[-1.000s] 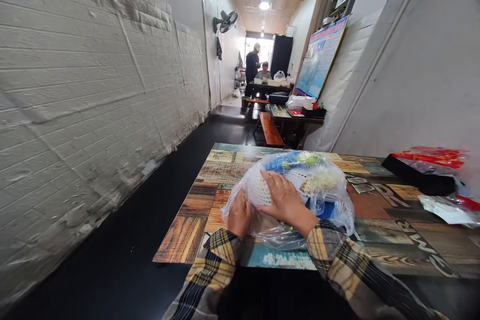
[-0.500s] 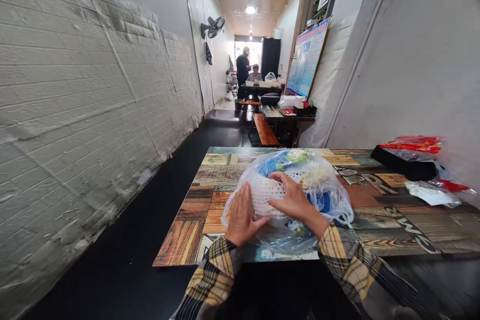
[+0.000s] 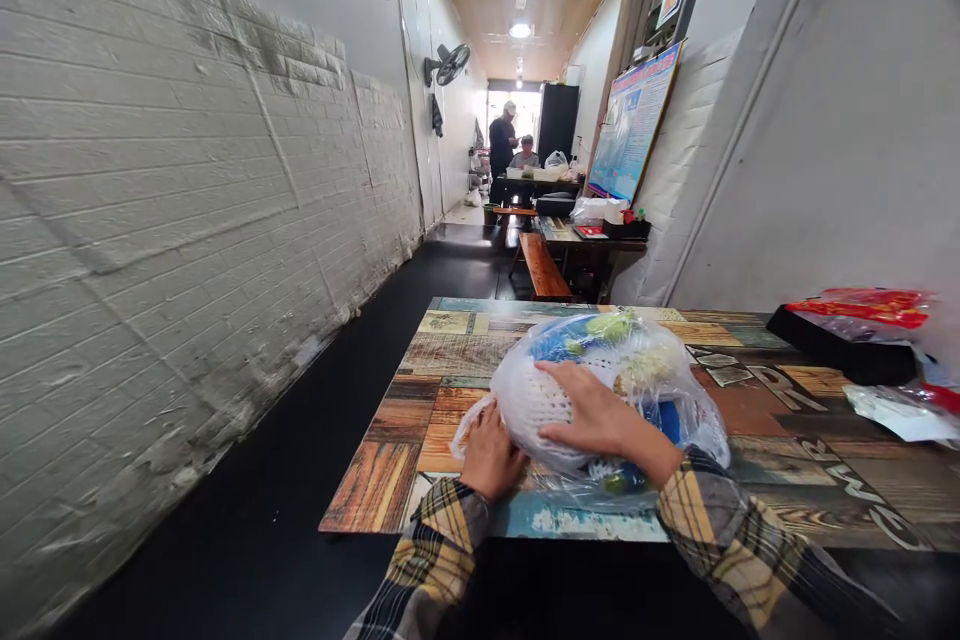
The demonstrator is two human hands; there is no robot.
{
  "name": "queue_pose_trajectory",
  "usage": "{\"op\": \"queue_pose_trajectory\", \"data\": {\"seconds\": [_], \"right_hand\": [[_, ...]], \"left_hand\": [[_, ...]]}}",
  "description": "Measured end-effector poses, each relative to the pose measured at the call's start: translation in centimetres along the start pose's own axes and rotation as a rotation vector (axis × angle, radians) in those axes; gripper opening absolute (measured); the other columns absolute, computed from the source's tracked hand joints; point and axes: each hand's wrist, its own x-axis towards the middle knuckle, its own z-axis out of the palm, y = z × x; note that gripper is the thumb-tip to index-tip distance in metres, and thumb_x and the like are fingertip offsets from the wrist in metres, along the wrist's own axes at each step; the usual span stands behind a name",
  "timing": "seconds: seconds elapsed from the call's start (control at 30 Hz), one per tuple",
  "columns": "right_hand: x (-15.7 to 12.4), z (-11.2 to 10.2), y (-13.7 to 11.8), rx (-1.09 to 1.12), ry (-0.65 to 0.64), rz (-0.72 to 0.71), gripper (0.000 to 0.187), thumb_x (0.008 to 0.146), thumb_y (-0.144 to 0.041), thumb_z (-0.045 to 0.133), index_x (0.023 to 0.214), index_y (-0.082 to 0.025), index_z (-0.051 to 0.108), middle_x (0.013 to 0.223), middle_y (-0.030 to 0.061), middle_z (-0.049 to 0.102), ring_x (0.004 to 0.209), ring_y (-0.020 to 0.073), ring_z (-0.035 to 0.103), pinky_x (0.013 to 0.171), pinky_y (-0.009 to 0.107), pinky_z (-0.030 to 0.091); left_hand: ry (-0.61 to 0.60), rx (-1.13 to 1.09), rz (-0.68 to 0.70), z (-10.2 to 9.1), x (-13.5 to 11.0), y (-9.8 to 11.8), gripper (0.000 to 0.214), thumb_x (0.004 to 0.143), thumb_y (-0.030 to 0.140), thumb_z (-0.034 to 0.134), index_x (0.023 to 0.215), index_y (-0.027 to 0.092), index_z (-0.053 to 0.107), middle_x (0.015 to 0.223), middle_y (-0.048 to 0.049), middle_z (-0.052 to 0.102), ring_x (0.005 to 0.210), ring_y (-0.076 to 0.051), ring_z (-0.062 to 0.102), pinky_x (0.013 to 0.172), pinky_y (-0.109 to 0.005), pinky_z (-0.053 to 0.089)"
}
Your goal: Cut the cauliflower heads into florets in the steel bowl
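Note:
A clear plastic bag (image 3: 705,400) lies on the table, bulging with a white perforated basket-like piece (image 3: 529,405), blue pieces (image 3: 559,338) and pale green, leafy-looking bits (image 3: 611,325). My right hand (image 3: 600,410) rests over the white piece, thumb and fingers spread apart, with the film seemingly between them. At the bag's near left side, my left hand (image 3: 491,450) has its fingers curled around the edge by a loop of the plastic. Its thumb is mostly hidden.
The patchwork wood-print table (image 3: 397,420) carries a black tray with red packets (image 3: 855,320) and a white packet (image 3: 900,412) on the right. Beyond are a wooden bench (image 3: 544,265), another table (image 3: 559,230) and two people farther back. A brick-patterned wall (image 3: 187,220) runs along the left.
My left hand has dropped from flat against the bag's side to its lower left edge, fingers now curled. My right hand stays over the white piece. The view has shifted slightly.

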Motion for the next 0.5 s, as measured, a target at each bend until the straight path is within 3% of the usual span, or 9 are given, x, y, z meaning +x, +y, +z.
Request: {"op": "queue_pose_trajectory", "data": {"seconds": [0.1, 0.2, 0.37, 0.5], "right_hand": [[0.2, 1.0, -1.4, -0.198, -0.011, 0.010, 0.084, 0.065, -0.036, 0.078, 0.139, -0.016, 0.043, 0.122, 0.0165, 0.058, 0.111, 0.0330, 0.053, 0.096, 0.049, 0.043], [0.8, 1.6, -1.6, -0.240, 0.014, 0.062, 0.073, 0.066, -0.034, 0.077, 0.132, -0.016, 0.051, 0.116, 0.0155, 0.061, 0.105, 0.0321, 0.056, 0.092, 0.048, 0.045], [1.1, 0.5, -0.1, 0.020, 0.092, 0.084, 0.055, 0.064, -0.026, 0.074, 0.118, -0.022, 0.062, 0.115, 0.0084, 0.064, 0.109, 0.0272, 0.058, 0.097, 0.043, 0.045], [0.9, -2.6, 1.1, 0.278, 0.172, 0.189, 0.050, 0.062, -0.029, 0.077, 0.110, -0.022, 0.066, 0.113, 0.0063, 0.068, 0.106, 0.0270, 0.061, 0.099, 0.045, 0.043]], "left_hand": [[0.032, 0.016, 0.024, 0.4, -0.3, -0.3, 0.064, 0.077, 0.024, 0.054, 0.139, 0.010, 0.042, 0.142, -0.0205, 0.046, 0.136, -0.033, 0.037, 0.112, -0.053, 0.029], [0.079, 0.038, 0.024, 0.7, -0.2, -0.6, 0.059, 0.080, 0.018, 0.050, 0.138, 0.008, 0.044, 0.138, -0.0201, 0.051, 0.133, -0.031, 0.042, 0.111, -0.051, 0.033], [0.085, 0.044, 0.028, 1.0, 0.3, -1.0, 0.048, 0.084, 0.009, 0.041, 0.130, 0.009, 0.053, 0.132, -0.0171, 0.058, 0.128, -0.026, 0.050, 0.108, -0.044, 0.040], [0.061, -0.018, -0.020, 0.6, 0.5, -1.3, 0.050, 0.085, 0.007, 0.038, 0.133, 0.014, 0.051, 0.137, -0.0119, 0.056, 0.132, -0.022, 0.046, 0.112, -0.040, 0.036]]}}
